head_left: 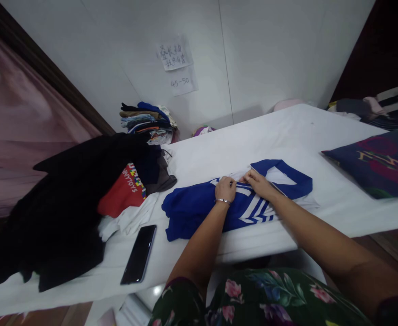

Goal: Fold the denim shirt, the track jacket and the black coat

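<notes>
A blue and white jacket [192, 203] lies on the white-covered table in front of me, with its blue collar [300, 183] to the right and white chevron stripes across its middle. My left hand [226, 189], wearing a bracelet at the wrist, has its fingers closed on the fabric by the jacket's far edge. Just to the right, my right hand [255, 182] pinches the same edge near the collar. The fingertips partly hide the cloth between them.
Left of the jacket lie a black phone [139, 254], a red garment [124, 194] and a large black garment [66, 199]. A folded clothes stack [147, 122] stands by the wall under handwritten paper notes [176, 56]. A dark patterned garment [378, 163] lies at the right.
</notes>
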